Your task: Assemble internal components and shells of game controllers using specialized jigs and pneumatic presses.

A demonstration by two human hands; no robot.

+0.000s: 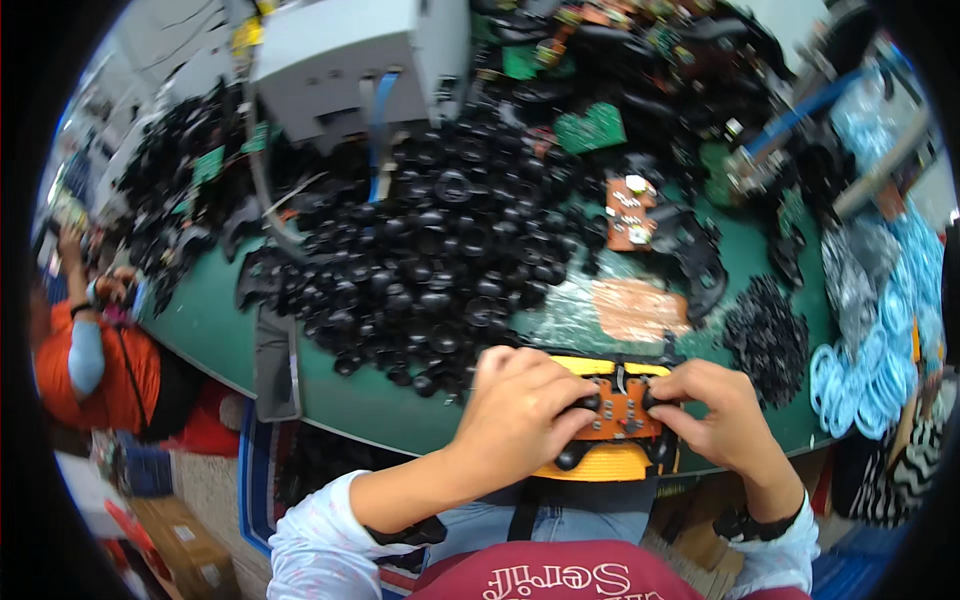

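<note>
the circuit board (622, 408) lies on the yellow holder (600, 464), at the near edge of the green surface (365, 410). at the board's left side, the fingers of the left hand (528, 398) are grasping a black cap (589, 402); at its right side, the right hand's (718, 405) fingers pinch a second cap (651, 398). beyond the board, to the left, is a big heap of black caps (430, 250); to its right, a pile of small black parts (765, 335).

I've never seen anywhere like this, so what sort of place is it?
Probably an electronics assembly or repair workshop: orange circuit boards, a great heap of round black parts, and a green worktable.
</note>
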